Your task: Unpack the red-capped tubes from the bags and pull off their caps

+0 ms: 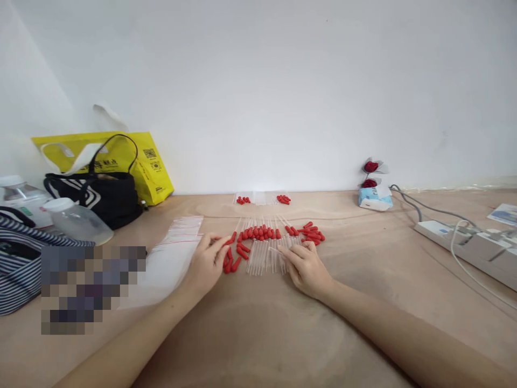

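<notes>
My left hand (208, 261) pinches a red rubber bulb (231, 237) between thumb and fingertips, left of the middle row. My right hand (305, 267) is closed at the right side of a bundle of clear dropper tubes (258, 257), with a single clear tube (273, 250) at its fingertips. Behind the bundle, a row of droppers with red bulbs (260, 232) lies with the tubes pointing away from me. Loose red bulbs (229, 264) lie beside my left hand, and a pile of red bulbs (313, 233) sits just beyond my right hand.
Flat clear zip bags (169, 264) lie left of my left hand. Bagged droppers (262, 198) rest by the wall. A yellow bag (157, 175), a black bag (117, 196) and plastic jars (81, 221) stand left. A tissue pack (375, 200) and power strip (464, 245) are right.
</notes>
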Demonstrator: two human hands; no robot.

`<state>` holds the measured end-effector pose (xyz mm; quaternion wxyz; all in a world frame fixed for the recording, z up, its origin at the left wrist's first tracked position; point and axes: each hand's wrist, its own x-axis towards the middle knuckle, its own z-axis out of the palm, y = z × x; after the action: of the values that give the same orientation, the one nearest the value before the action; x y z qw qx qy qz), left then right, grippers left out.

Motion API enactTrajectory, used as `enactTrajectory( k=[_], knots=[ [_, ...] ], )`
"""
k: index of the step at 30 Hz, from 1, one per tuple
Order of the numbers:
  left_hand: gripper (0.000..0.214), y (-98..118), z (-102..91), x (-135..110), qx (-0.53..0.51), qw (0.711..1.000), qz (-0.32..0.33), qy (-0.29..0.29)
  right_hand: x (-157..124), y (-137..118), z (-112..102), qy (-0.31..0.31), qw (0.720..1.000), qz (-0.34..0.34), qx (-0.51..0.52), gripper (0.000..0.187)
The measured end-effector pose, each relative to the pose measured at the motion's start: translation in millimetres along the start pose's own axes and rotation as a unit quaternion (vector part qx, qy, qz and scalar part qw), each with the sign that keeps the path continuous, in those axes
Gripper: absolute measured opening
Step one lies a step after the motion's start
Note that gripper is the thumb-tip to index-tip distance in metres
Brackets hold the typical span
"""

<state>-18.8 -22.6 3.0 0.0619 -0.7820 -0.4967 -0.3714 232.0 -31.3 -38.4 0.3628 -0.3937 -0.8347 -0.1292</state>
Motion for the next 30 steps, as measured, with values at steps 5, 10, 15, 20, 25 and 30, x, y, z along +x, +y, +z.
enactTrajectory(
  k=[5, 10, 15, 20, 25, 30],
  knots=[
    [0.037, -27, -6.4, 8, -0.023, 0.984, -0.168, -0.052, 7, 2, 4, -0.003, 0.996, 0.077, -0.039, 0.029],
    [0.034, -22, -5.6, 5, -0.036, 0.973, -0.190, -0.128, 16, 2, 8, -0.018, 0.988, 0.128, -0.089, 0.018],
    [0.040, -11, -8.2, 11, 0.037, 0.980, -0.155, -0.115, 19, 0, 11, -0.048, 0.983, 0.134, -0.116, 0.019],
    [0.039, -12, 1.9, 38, 0.125, 0.967, -0.162, -0.150, 20, -5, 11, -0.077, 0.981, 0.127, -0.122, 0.018],
    [0.038, -15, 19.6, 68, 0.204, 0.914, -0.248, -0.249, 24, -9, 9, -0.105, 0.975, 0.153, -0.124, 0.016],
    [0.036, -16, 33.9, 80, 0.215, 0.898, -0.256, -0.285, 29, -10, 5, -0.129, 0.962, 0.211, -0.114, 0.017]
  ],
)
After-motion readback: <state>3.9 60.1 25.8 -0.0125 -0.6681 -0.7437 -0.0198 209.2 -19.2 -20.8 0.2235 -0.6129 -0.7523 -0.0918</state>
